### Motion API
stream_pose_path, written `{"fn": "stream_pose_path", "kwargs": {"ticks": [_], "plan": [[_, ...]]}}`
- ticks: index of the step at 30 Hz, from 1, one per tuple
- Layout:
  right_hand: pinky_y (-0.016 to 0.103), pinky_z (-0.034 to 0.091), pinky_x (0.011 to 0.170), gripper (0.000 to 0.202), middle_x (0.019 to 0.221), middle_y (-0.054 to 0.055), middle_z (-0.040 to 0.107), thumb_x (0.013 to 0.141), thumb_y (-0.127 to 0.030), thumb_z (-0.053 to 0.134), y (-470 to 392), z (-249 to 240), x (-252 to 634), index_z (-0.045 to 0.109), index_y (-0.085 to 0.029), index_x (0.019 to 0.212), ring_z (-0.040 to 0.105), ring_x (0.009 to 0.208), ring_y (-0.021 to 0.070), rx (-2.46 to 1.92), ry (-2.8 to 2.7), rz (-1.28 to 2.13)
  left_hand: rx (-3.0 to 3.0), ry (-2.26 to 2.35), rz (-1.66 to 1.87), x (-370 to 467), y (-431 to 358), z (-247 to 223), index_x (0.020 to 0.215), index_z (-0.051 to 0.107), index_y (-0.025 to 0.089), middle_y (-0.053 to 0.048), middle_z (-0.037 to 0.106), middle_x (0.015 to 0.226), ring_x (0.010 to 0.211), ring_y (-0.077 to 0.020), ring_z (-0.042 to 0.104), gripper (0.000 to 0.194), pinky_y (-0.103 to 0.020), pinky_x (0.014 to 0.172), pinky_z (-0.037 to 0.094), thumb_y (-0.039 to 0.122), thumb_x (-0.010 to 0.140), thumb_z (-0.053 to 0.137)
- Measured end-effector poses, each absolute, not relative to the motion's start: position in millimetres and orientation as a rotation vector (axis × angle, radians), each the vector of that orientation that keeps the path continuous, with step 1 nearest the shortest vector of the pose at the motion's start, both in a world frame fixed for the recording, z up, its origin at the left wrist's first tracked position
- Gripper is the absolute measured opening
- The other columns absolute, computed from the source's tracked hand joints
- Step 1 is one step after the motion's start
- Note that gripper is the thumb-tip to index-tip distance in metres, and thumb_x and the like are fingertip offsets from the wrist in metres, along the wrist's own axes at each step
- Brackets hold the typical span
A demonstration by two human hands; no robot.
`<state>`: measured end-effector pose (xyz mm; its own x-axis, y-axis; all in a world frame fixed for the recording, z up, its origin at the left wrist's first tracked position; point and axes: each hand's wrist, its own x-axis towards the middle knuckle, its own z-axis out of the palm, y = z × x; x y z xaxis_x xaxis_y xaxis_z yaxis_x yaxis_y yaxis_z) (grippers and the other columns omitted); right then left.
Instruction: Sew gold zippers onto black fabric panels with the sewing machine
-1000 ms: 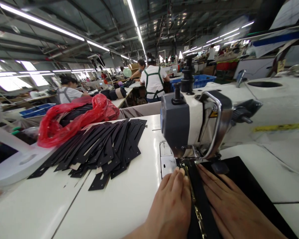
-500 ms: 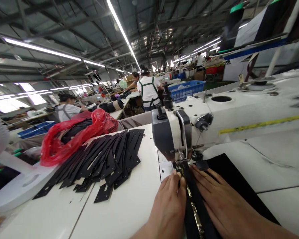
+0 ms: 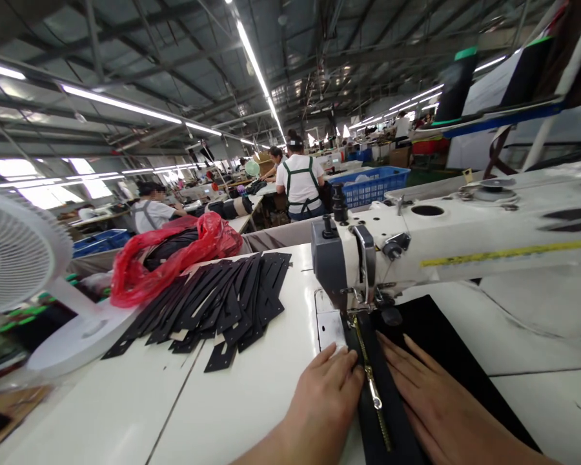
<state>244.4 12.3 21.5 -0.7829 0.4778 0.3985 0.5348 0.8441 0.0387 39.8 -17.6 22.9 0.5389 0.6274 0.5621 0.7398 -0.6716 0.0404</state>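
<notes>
A black strip with a gold zipper (image 3: pixel 374 390) runs from under the presser foot of a white sewing machine (image 3: pixel 363 258) toward me. My left hand (image 3: pixel 326 394) grips the strip's left edge, fingers curled together beside the metal plate. My right hand (image 3: pixel 430 387) lies flat with fingers stretched out on the black fabric (image 3: pixel 458 361) right of the zipper, its fingertips close to the foot. The metal zipper pull rests between the hands.
Left of the machine lies a fanned pile of black slotted pieces (image 3: pixel 232 303), with a red plastic bag (image 3: pixel 140 271) behind. A white fan (image 3: pixel 24 252) stands far left. Beyond are a blue crate (image 3: pixel 375 185) and a person in a white shirt (image 3: pixel 297 179).
The view has shifted left, showing more of the fan. My left hand and the zipper strip have come back from the foot toward me, uncovering more of the zipper and metal plate.
</notes>
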Motion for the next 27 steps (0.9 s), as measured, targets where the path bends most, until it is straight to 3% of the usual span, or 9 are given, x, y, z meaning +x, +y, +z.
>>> {"fn": "stream_pose_path", "kwargs": {"ticks": [8,13,17,24,27], "plan": [[0.049,0.034,0.103,0.057,0.14,0.01,0.038,0.085,-0.014,0.039,18,20,245,0.03,-0.018,0.141,0.034,0.129,0.0237,-0.784,-2.666,-0.104,-2.61,-1.183,-0.762,42,-14,33,0.098,0.061,0.012,-0.009,0.066,0.103,0.098,-0.0185,0.062,0.025,-0.038,0.099,0.045,0.012,0.092,0.037],[0.048,0.036,0.102,0.055,0.137,0.012,0.043,0.083,-0.012,0.04,25,24,243,0.036,-0.016,0.138,0.04,0.126,0.0236,-0.759,-2.662,-0.137,-2.646,-1.205,-0.735,39,-4,35,0.096,0.062,0.012,-0.009,0.066,0.097,0.095,-0.018,0.062,0.022,-0.037,0.099,0.044,0.011,0.09,0.04],[0.05,0.039,0.099,0.054,0.129,0.015,0.051,0.081,-0.011,0.041,34,28,240,0.039,-0.014,0.135,0.049,0.118,0.0244,-0.749,-2.657,-0.145,-2.665,-1.221,-0.761,37,6,34,0.095,0.062,0.011,-0.01,0.065,0.091,0.091,-0.0189,0.062,0.02,-0.036,0.096,0.046,0.008,0.087,0.044],[0.046,0.037,0.102,0.054,0.13,0.014,0.049,0.084,-0.01,0.041,52,26,237,0.036,-0.015,0.137,0.045,0.121,0.0235,-0.72,-2.59,-0.038,-2.728,-1.277,-0.801,36,16,36,0.095,0.06,0.012,-0.009,0.061,0.086,0.088,-0.0204,0.058,0.017,-0.036,0.087,0.05,0.012,0.087,0.045],[0.044,0.039,0.099,0.045,0.125,0.015,0.053,0.085,-0.012,0.04,52,28,238,0.044,-0.014,0.13,0.047,0.118,0.0233,-0.722,-2.595,-0.019,-2.755,-1.319,-0.749,35,15,35,0.098,0.059,0.012,-0.01,0.059,0.093,0.093,-0.0205,0.056,0.018,-0.037,0.095,0.044,0.012,0.087,0.044]]}}
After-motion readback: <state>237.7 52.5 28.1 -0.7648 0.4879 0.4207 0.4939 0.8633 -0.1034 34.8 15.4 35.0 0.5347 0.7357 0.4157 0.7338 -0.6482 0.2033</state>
